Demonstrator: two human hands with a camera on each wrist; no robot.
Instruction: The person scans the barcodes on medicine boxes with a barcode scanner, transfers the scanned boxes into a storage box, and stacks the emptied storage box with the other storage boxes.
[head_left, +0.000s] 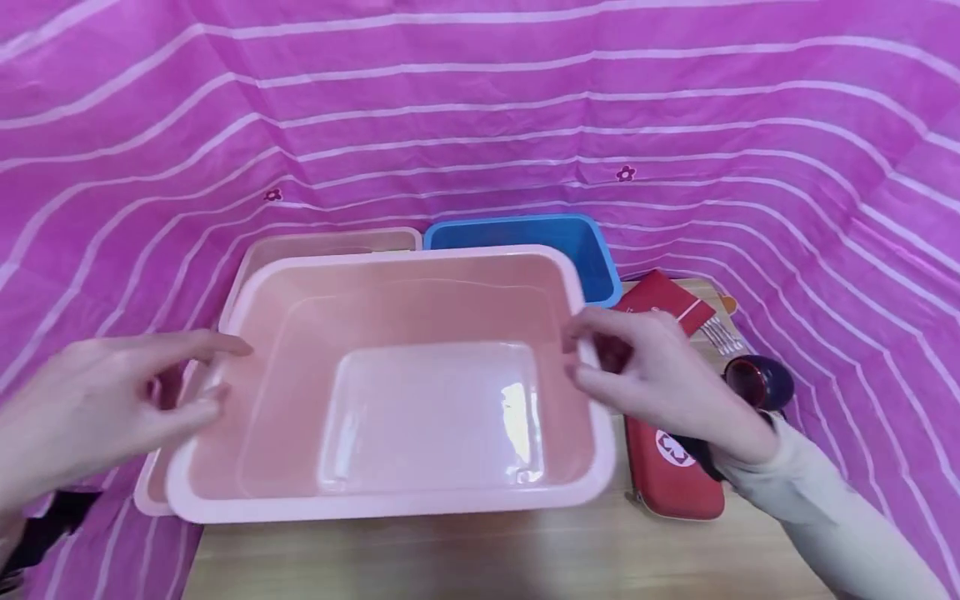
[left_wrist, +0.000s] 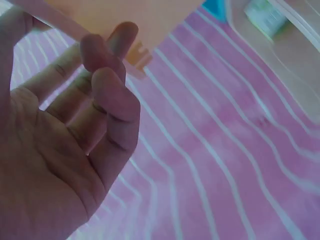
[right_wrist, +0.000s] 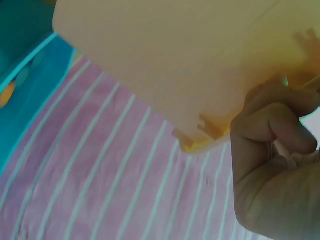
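Observation:
A large empty pink basin (head_left: 390, 507) is held up in front of me, its inside tilted toward the head camera. My left hand (head_left: 97, 392) pinches its left rim, thumb on the near part and fingers farther back. On the opposite short side, my right hand (head_left: 648, 362) grips the rim with bent fingers. From the left wrist, the basin's underside (left_wrist: 160, 25) shows above my curled fingertips (left_wrist: 116, 92). The right wrist view has the basin's outer wall (right_wrist: 150, 65) beside my bent fingers (right_wrist: 280, 122).
Behind are another pink basin (head_left: 330, 242), partly covered, and a blue basin (head_left: 517, 229). To the right, on the wooden table (head_left: 420, 558), lie a red zipped case (head_left: 678, 492), a red packet (head_left: 660, 300), white sticks (head_left: 722, 335) and a dark cup (head_left: 776, 383). Striped pink cloth (head_left: 450, 100) surrounds everything.

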